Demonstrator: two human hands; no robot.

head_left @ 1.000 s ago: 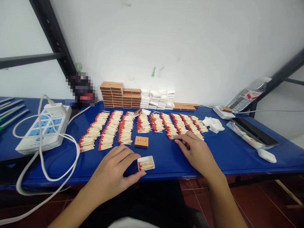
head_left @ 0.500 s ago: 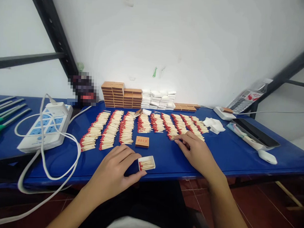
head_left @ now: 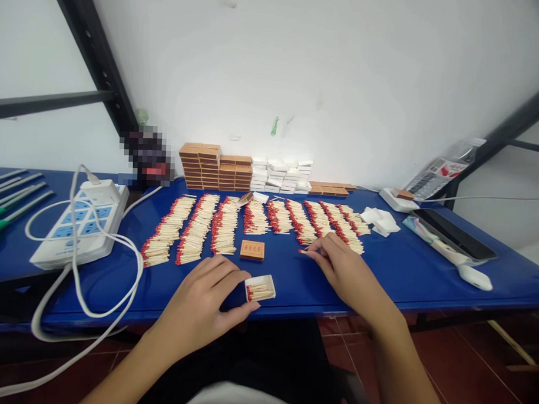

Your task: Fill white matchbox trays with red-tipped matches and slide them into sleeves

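Note:
My left hand (head_left: 206, 297) grips the left end of a small white matchbox tray (head_left: 267, 279) between thumb and fingers. Several red-tipped matches lie inside it, heads to the left. My right hand (head_left: 340, 263) pinches a match (head_left: 302, 251), whose red head sticks out past the fingertips; most of its stick is hidden. Just in front of that hand runs a slanted row of matches (head_left: 302, 221). Behind the tray, an orange matchbox (head_left: 252, 250) with red lettering lies flat on the blue table (head_left: 285, 264).
More match rows (head_left: 193, 229) cross the table. Stacked brown matchboxes (head_left: 202, 167) and white trays (head_left: 281, 176) line the wall. A white power strip (head_left: 85, 225) with looping cables stands left. At right lie loose white trays (head_left: 379, 220) and a dark phone (head_left: 454, 235).
My right hand has drawn slightly back from the match row, and a single match head now shows at its fingertips. My left hand and the tray stay put.

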